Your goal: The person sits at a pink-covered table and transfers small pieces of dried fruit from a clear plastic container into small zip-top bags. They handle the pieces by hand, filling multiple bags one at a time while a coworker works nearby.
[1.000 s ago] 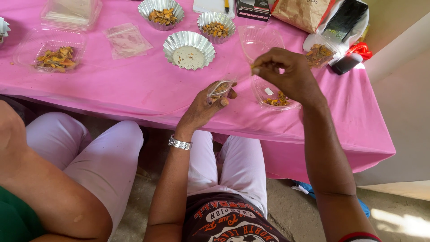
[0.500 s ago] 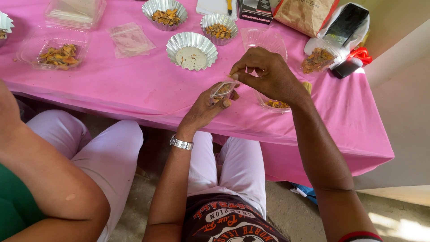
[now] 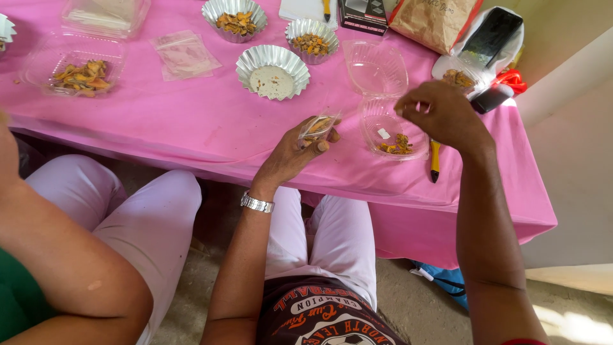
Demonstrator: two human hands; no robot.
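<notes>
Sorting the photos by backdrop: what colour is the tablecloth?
Pink, plain, no pattern; the tablecloth shows clearly in the head view.

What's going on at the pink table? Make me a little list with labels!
left hand: holds a small clear bag with orange-brown pieces inside
right hand: raised above the clear plastic tub, fingers pinched together
tub: a few orange-brown pieces inside
table: pink cloth
foil cups: three, fluted, silver
wrist: silver watch
beside: another person's arm
</notes>
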